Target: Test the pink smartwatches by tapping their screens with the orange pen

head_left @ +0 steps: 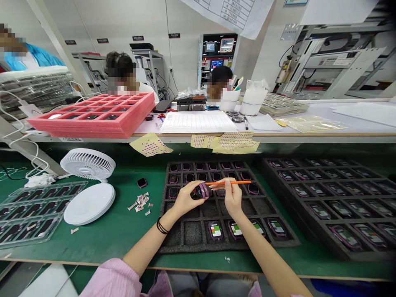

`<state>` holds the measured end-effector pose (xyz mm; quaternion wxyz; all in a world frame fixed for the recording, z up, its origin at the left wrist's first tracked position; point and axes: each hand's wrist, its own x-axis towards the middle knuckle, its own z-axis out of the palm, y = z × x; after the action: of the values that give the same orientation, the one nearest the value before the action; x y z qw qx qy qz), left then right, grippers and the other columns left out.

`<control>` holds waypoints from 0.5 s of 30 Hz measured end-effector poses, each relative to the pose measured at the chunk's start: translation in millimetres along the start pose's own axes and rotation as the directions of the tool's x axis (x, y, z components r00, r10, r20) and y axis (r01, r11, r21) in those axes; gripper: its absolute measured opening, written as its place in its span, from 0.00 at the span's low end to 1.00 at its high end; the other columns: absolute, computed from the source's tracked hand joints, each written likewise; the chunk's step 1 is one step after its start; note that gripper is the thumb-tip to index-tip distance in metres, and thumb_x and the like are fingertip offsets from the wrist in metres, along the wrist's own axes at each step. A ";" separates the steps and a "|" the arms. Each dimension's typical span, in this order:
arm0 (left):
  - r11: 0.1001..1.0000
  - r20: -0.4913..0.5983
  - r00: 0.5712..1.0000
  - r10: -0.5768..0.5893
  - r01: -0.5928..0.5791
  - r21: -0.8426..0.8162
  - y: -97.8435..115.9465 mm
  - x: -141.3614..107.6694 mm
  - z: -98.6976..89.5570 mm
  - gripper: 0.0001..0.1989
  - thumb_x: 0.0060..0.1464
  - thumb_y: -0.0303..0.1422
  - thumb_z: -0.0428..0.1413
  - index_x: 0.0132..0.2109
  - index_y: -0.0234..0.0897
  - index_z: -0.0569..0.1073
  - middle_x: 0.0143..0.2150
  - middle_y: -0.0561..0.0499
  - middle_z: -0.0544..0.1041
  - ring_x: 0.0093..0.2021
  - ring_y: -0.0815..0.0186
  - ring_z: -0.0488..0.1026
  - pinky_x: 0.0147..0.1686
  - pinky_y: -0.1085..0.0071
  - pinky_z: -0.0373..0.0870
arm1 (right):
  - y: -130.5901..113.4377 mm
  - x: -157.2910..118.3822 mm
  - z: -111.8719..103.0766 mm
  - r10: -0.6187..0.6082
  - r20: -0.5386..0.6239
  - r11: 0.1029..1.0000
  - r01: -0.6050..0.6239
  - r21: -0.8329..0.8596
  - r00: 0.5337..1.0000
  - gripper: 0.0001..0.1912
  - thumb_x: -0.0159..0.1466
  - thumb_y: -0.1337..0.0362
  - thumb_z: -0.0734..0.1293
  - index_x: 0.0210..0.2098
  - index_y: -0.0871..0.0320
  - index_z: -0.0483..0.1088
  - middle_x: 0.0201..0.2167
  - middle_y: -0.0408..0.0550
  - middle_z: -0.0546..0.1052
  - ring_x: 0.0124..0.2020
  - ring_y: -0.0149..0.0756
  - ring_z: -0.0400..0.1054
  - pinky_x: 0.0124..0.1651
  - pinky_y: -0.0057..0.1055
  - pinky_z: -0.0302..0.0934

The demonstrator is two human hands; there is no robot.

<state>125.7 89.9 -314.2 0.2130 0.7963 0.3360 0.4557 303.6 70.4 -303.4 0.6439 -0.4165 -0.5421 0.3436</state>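
Note:
My left hand (185,200) is shut on a small dark smartwatch body with a purple band or casing (200,191), held above a black foam tray (193,233). My right hand (232,198) pinches a thin orange stick (227,182), whose left end reaches the watch. Several purple-edged watches with green-and-white labels sit in the tray's cells, and others sit in a second dark tray (324,198) to the right. A loose watch (142,183) and a small pile of paper scraps (140,202) lie left of my left hand.
A white desk fan (88,165) and a transparent plastic tray of dark pieces (40,210) stand on the green bench at left. Beyond the bench is a raised shelf with a stack of pink foam trays (93,115), sticker sheets (235,142) and papers. Two people sit further back.

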 end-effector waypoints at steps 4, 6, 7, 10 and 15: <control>1.000 0.002 1.000 0.003 -0.003 -0.001 -0.5 -0.1 0.1 0.25 0.47 0.31 0.63 0.54 0.38 0.71 0.50 0.42 0.77 0.51 0.56 0.74 0.50 0.58 0.73 | -1.9 0.2 0.4 -0.009 0.001 1.000 0.009 -0.003 1.000 0.18 0.66 0.44 0.56 0.34 0.51 0.63 0.25 0.47 0.77 0.29 0.43 0.75 0.34 0.41 0.70; 1.000 0.004 1.000 -0.001 0.001 -0.001 -0.7 -0.2 0.0 0.25 0.47 0.31 0.63 0.54 0.38 0.71 0.50 0.42 0.77 0.51 0.56 0.74 0.50 0.59 0.73 | -1.8 0.1 0.3 -0.003 -0.023 1.000 0.003 -0.006 1.000 0.18 0.66 0.44 0.56 0.33 0.51 0.63 0.24 0.47 0.77 0.29 0.43 0.75 0.33 0.41 0.70; 1.000 0.003 1.000 -0.002 0.002 -0.001 -0.7 -0.2 0.0 0.25 0.47 0.31 0.63 0.54 0.38 0.71 0.50 0.42 0.77 0.51 0.56 0.74 0.50 0.59 0.73 | -1.4 0.0 0.3 -0.001 -0.030 1.000 0.000 -0.008 1.000 0.19 0.66 0.44 0.56 0.33 0.51 0.63 0.24 0.47 0.77 0.28 0.43 0.75 0.33 0.41 0.69; 1.000 -0.002 1.000 -0.003 0.003 0.002 -0.9 -0.3 0.1 0.25 0.47 0.31 0.63 0.53 0.38 0.71 0.50 0.42 0.77 0.51 0.56 0.74 0.50 0.59 0.73 | -0.2 -0.2 -0.1 -0.002 -0.026 1.000 0.001 -0.021 1.000 0.19 0.65 0.43 0.56 0.32 0.51 0.64 0.25 0.47 0.77 0.28 0.43 0.74 0.33 0.40 0.69; 1.000 0.002 1.000 -0.001 0.001 0.005 -1.2 -0.3 0.0 0.24 0.47 0.31 0.63 0.53 0.37 0.71 0.50 0.42 0.77 0.50 0.57 0.74 0.49 0.59 0.73 | -0.4 -0.2 -0.6 -0.026 -0.020 0.999 0.025 -0.043 0.999 0.19 0.66 0.44 0.56 0.32 0.51 0.64 0.24 0.47 0.77 0.27 0.42 0.74 0.33 0.40 0.68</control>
<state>125.2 90.4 -315.2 0.2118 0.7969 0.3375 0.4542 304.2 70.0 -303.2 0.6448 -0.4266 -0.5479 0.3195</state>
